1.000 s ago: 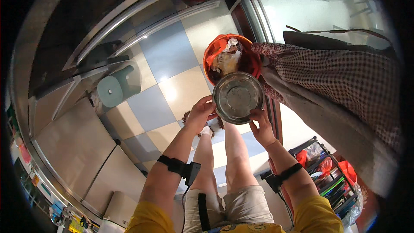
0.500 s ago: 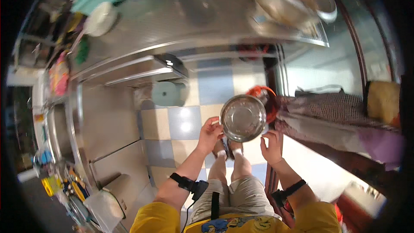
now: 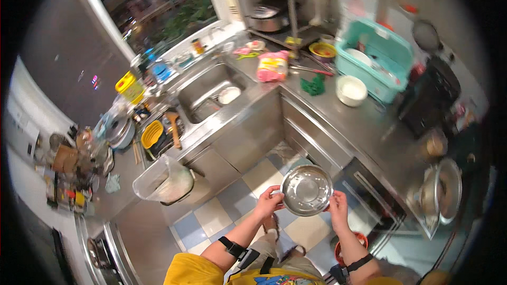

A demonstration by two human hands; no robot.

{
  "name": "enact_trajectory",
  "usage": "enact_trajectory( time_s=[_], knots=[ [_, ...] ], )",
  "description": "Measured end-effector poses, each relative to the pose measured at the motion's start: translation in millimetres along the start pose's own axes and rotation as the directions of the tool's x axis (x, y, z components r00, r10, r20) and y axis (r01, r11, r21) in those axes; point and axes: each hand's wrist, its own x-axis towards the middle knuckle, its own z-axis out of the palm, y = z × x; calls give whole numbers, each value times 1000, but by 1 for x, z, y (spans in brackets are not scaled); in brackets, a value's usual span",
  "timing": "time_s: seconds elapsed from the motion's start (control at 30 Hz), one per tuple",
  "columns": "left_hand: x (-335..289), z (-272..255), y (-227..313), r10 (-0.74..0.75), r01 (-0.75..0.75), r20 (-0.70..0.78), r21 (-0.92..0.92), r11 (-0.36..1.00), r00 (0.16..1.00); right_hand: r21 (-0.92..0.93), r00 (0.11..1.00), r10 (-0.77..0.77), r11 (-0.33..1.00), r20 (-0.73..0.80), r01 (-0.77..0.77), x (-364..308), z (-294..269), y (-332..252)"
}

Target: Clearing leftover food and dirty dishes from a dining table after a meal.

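A shiny round metal bowl is held level in front of me, above the tiled floor, and I see nothing in it but reflections. My left hand pinches its left rim, thumb and fingers closed on the edge. On the opposite side, my right hand grips the right rim; part of those fingers is hidden behind the bowl. Ahead to the left, a steel sink is set in the counter, with a white round dish lying in it.
An L-shaped steel counter runs around me. On it stand a turquoise tub, a white bowl, a pink-and-yellow package and, at right, a large metal basin. A clear bin hangs at the left cabinet edge; a red bucket stands near my right forearm.
My view has swung left, toward the sink corner. The bowl remains in my left hand, and my right hand, apart from the rim before, now holds its right side.
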Motion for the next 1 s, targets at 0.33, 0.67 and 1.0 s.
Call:
enact_trajectory(
  time_s=[0.33, 0.67, 1.0],
  knots=[
    [68, -162, 132, 116, -209, -305, -295, 932, 945, 42, 872, 299, 939, 387, -341, 169, 240, -23],
    [165, -285, 258, 52, -238, -473, -342, 909, 879, -13, 812, 437, 883, 386, -469, 358, 497, -13],
    [199, -342, 288, 99, -427, -736, -273, 862, 670, -600, 454, 853, 509, 257, -617, 513, 630, 111]
  ],
)
